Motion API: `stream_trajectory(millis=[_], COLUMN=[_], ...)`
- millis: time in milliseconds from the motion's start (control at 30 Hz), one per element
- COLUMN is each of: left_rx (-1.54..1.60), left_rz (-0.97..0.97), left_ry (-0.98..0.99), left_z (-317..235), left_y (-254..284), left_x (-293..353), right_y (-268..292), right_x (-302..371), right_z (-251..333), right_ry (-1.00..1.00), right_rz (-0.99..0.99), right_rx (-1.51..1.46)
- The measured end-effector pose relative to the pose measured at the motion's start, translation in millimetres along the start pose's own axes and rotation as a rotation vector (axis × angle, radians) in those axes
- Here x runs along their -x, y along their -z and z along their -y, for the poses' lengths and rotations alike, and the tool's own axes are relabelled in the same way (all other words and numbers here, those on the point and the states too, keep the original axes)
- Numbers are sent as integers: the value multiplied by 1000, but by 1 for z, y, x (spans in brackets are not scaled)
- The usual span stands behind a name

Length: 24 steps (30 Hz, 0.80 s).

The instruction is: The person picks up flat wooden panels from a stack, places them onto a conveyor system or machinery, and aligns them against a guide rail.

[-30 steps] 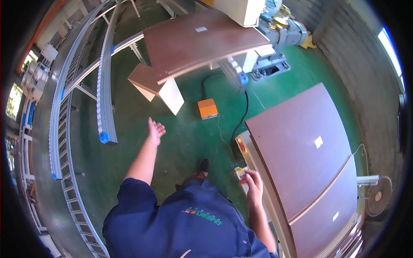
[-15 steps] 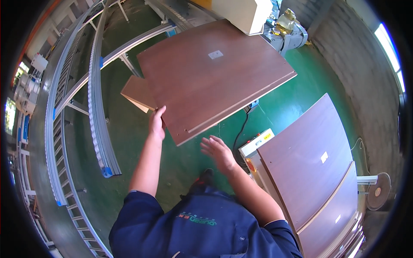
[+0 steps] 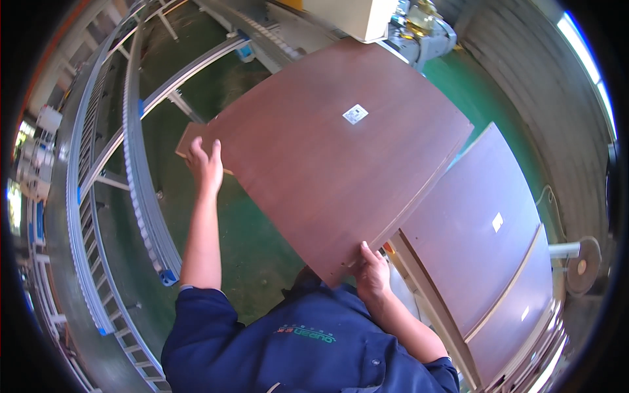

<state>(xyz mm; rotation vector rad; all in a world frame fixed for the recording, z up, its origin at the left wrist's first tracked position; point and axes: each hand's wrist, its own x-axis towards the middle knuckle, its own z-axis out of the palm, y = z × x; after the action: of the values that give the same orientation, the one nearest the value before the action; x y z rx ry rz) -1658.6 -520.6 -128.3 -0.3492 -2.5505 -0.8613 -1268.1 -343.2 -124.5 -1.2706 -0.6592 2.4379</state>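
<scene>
A large brown wood panel (image 3: 327, 177) with a small white label spreads out before me, tilted, its near corner close to my chest. My right hand (image 3: 373, 272) grips that near corner, thumb on the upper face and the other fingers mostly hidden beneath. By the panel's left edge, my left hand (image 3: 206, 170) is raised with thumb and fingers apart, holding nothing. Just beyond those fingers, a smaller brown board (image 3: 187, 139) shows partly from behind the panel; whether the fingertips touch it I cannot tell.
More brown panels (image 3: 465, 229) lie stacked at the right. A roller conveyor frame (image 3: 147, 216) runs along the left. Beyond the panel stand a white machine housing (image 3: 360, 16) and a grey motor (image 3: 432, 42). A round disc (image 3: 582, 267) is at the far right.
The panel has swung round and come closer, its near corner moving right and toward me. My right hand has taken hold of it; my left has let go and moved left along the edge.
</scene>
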Motion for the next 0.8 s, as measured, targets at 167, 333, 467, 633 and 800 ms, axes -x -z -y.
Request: stream_trajectory(millis=[167, 333, 467, 633, 800], left_rx=[-264, -59, 35, 89, 63], left_rz=[291, 762, 661, 678, 713], left_ry=[-236, -185, -104, -93, -180], left_z=[-44, -57, -85, -140, -170], left_y=[-50, -87, -77, -49, -48], left_x=[-69, -62, 2, 74, 120], right_y=[52, 79, 127, 190, 236], right_x=[26, 50, 77, 115, 144], right_z=[15, 15, 7, -15, -36], right_ry=[138, 297, 381, 385, 430], right_rz=[-163, -345, -290, -344, -454], right_rx=[-24, -2, -93, -186, -279])
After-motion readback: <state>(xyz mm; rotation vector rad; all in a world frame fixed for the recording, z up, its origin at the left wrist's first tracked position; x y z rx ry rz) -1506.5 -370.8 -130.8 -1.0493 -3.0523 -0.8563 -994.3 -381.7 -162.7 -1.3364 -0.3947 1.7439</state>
